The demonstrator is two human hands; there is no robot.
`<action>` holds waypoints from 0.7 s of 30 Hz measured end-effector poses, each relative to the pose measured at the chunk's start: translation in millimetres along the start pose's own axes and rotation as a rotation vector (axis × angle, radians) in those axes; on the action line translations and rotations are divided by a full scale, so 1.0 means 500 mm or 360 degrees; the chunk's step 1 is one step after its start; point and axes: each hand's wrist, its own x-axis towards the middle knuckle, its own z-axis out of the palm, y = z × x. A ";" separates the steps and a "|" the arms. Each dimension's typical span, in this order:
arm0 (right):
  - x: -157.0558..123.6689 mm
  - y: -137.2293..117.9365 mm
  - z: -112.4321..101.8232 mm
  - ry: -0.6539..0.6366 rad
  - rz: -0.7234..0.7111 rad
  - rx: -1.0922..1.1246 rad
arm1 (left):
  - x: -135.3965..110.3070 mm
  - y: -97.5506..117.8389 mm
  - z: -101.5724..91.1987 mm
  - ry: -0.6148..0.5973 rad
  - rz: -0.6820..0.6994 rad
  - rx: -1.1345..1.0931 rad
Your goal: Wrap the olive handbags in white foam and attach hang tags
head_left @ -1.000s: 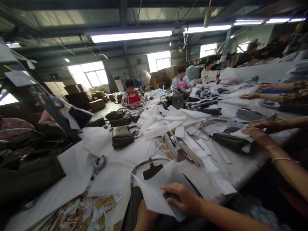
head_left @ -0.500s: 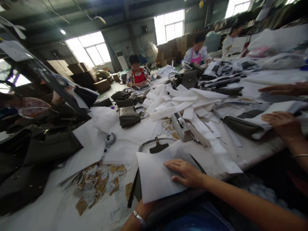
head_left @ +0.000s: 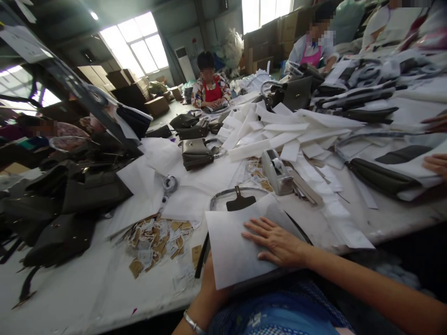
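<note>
My right hand (head_left: 275, 242) lies flat with fingers spread on a white sheet (head_left: 233, 246) that covers a dark bag (head_left: 202, 249) at the table's near edge. Only the wrist and forearm of my left hand (head_left: 209, 288) show; its fingers are hidden under the sheet and bag. A bag handle with a dark tab (head_left: 240, 202) pokes out just beyond the sheet.
A tape dispenser (head_left: 277, 172) stands past the sheet, with white strips (head_left: 279, 128) piled behind. Paper tags (head_left: 157, 237) lie scattered to the left. Dark bags (head_left: 70, 200) heap at the left. A co-worker's hand (head_left: 436, 164) rests on a wrapped bag at right. Other people sit at the far end.
The view has tilted down and shifted right. My right hand has flattened and spread on the white sheet, which now lies smoother over the bag. The co-worker's hands at right have slid out of view.
</note>
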 end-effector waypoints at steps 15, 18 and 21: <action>0.012 -0.011 0.018 0.0058 0.0137 -0.0103 | 0.026 0.210 -0.183 0.0003 0.0079 -0.0471; 0.011 -0.008 0.023 0.0131 0.0119 -0.0102 | 0.080 0.183 -0.109 -0.0223 0.0140 -0.0119; 0.004 -0.001 0.023 0.0254 0.0108 -0.0035 | 0.094 0.118 -0.042 -0.0347 0.0230 0.0277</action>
